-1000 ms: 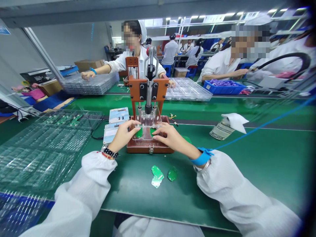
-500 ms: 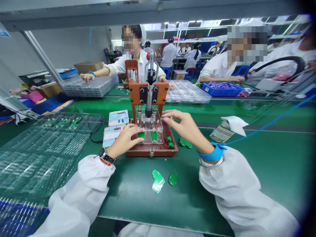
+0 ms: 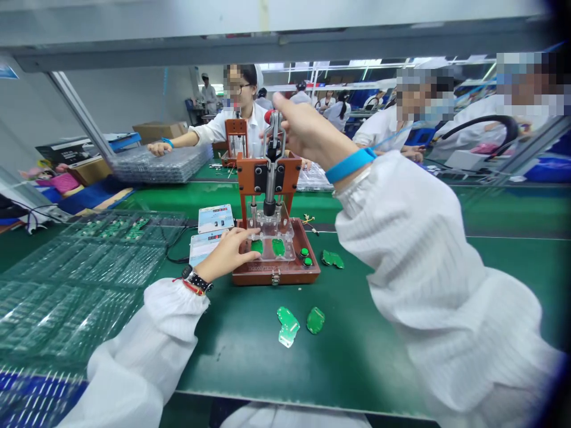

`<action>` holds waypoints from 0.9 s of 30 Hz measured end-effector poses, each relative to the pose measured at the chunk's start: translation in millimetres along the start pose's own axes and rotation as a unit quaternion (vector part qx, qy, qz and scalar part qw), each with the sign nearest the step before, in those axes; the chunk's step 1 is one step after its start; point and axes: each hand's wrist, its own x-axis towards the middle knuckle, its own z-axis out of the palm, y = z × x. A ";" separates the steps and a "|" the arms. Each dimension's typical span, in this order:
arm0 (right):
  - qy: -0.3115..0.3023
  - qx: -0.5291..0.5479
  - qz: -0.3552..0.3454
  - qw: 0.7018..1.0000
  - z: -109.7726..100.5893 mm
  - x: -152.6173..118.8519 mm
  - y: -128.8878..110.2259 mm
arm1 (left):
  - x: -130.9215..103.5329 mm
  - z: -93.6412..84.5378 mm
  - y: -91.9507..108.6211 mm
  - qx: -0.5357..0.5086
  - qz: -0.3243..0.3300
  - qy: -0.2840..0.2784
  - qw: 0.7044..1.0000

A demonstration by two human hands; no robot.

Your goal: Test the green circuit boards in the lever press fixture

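Note:
A brown and orange press fixture (image 3: 276, 270) stands before me, with an upright metal lever (image 3: 274, 139) ending in a red knob. My right hand (image 3: 307, 128) is closed around the top of the lever, thumb raised by the knob; its other fingers are partly hidden. Two green circuit boards lie in the clear plate, the right board (image 3: 278, 247) in full view. My left hand (image 3: 232, 252) rests at the plate's left side, thumb and fingers apart, partly over the left board (image 3: 257, 246). Closer to me, a green board piece (image 3: 288, 327) and a rounded board (image 3: 316, 320) lie on the table.
More green boards (image 3: 332, 258) lie right of the press. Two small display boxes (image 3: 216, 219) stand on its left, beside clear trays (image 3: 89, 279) with boards at the far end. Across the line, a co-worker's arm (image 3: 178, 142) extends over stacked trays (image 3: 163, 161).
My right hand has risen from beside the press's clear plate to the lever's top and closed there. My left hand has stayed at the plate. The view has shifted slightly.

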 end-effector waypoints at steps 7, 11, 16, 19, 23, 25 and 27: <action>-0.003 0.048 -0.210 0.976 -1.9 -38.1 -56.4 | -7.6 -20.2 -45.8 -0.128 -0.069 0.087 0.986; 0.048 -0.009 -0.340 0.939 2.0 -107.9 -53.5 | -7.7 -28.8 -83.1 -0.039 -0.096 0.071 0.992; 0.074 0.012 -0.310 0.948 26.2 -154.5 -16.1 | -6.2 -29.4 -101.9 0.077 -0.095 0.022 0.992; 0.070 0.088 -0.294 0.949 33.4 -157.6 -6.0 | -0.5 -29.1 -103.4 0.147 -0.101 -0.067 0.982; 0.046 0.145 -0.262 0.953 33.0 -156.5 -8.0 | 8.3 -28.2 -101.5 0.145 -0.090 -0.123 0.978; 0.048 0.149 -0.247 0.956 33.0 -157.3 -9.7 | 10.0 -28.1 -99.0 0.142 -0.082 -0.128 0.978; 0.061 0.153 -0.237 0.958 34.6 -158.6 -10.1 | 9.5 -28.9 -96.7 0.129 -0.080 -0.118 0.981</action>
